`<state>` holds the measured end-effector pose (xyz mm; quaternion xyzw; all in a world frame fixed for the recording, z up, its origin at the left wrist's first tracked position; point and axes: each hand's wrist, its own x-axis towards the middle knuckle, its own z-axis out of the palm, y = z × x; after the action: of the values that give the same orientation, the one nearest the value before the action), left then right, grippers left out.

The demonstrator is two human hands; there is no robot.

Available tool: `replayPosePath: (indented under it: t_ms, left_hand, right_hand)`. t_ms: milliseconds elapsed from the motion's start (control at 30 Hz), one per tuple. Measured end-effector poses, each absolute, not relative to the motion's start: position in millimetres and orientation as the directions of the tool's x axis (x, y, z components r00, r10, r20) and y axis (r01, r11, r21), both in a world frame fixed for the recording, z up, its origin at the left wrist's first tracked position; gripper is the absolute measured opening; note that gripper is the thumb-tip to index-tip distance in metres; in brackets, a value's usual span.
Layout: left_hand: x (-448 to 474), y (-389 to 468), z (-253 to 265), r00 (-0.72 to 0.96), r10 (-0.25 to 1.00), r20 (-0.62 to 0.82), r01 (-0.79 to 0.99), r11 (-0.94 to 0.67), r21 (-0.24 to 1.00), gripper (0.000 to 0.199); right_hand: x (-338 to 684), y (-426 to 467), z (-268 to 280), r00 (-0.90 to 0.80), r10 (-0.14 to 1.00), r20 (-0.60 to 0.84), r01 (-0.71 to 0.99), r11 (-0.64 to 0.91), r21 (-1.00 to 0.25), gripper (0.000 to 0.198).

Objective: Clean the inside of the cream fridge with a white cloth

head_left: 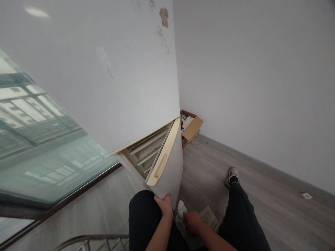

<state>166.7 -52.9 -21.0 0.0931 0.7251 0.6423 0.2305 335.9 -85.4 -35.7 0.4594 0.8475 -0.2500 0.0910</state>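
Observation:
A white refrigerator fills the middle of the view, its large upper door [125,87] scuffed and marked with brown patches. The lower door [174,167], with a cream top edge and a recessed handle, stands ajar. Through the gap, the freezer racks [150,151] show as pale bars. My left hand [164,205] grips the lower door's outer edge beside my bent knee, thumb on the front. Lower and to the right, my right hand [193,222] is closed around a crumpled white cloth [181,209], which bunches out beyond the fingers close to the door.
An open cardboard box [193,127] with mixed items stands in the corner, a coiled cable [196,142] beside it. Glass panes [44,118] line the left. A metal rail [96,238] curves at bottom left. A small white plate [306,196] is on the floor at right.

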Motion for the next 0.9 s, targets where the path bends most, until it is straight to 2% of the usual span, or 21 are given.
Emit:
replayPosePath:
  t_ms: [333, 567, 900]
  left_hand:
    - [155, -48, -13, -0.898, 0.392, -0.201, -0.146, 0.167, 0.975, 0.069]
    - [130, -38, -14, -0.929, 0.32, -0.183, -0.128, 0.184, 0.975, 0.073]
    - [121, -13, -8, -0.972, 0.22, -0.081, -0.032, 0.217, 0.976, 0.092]
  right_hand:
    - [335, -84, -35, -0.557, 0.715, -0.422, 0.827, 0.434, -0.357, 0.033]
    - [336, -83, -39, -0.57, 0.701, -0.428, 0.82, 0.456, -0.346, 0.034]
    - [335, -81, -48, -0.566, 0.703, -0.431, 0.822, 0.439, -0.363, 0.033]
